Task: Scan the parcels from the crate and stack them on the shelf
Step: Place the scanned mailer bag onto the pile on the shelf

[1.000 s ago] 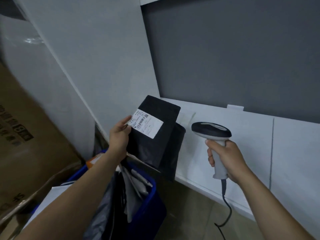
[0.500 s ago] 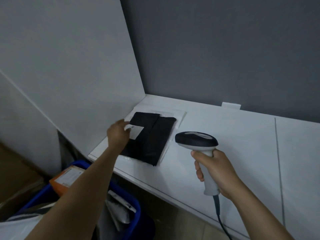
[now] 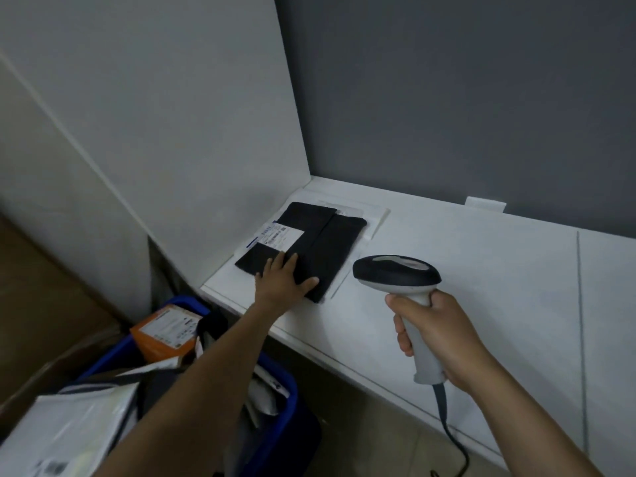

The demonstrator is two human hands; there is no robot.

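A flat black parcel [image 3: 320, 242] with a white label lies on the white shelf [image 3: 481, 270], on top of a white parcel [image 3: 373, 215] in the left back corner. My left hand [image 3: 284, 282] rests flat on the black parcel's near edge, fingers spread. My right hand [image 3: 437, 333] grips the handle of a grey and black barcode scanner [image 3: 395, 273], held above the shelf to the right of the parcel. Below left stands the blue crate [image 3: 289, 390] with several parcels, among them an orange box [image 3: 165, 332].
A white side panel [image 3: 172, 132] and a grey back wall [image 3: 447, 98] close the shelf's corner. Brown cardboard [image 3: 41, 304] stands at the far left. A large white mailer [image 3: 69, 432] lies over the crate's near side. The scanner's cable [image 3: 454, 442] hangs down past the shelf edge.
My left hand has laid the black parcel down on the shelf and slid from its label to its near edge, now flat on it. The scanner has stayed about level.
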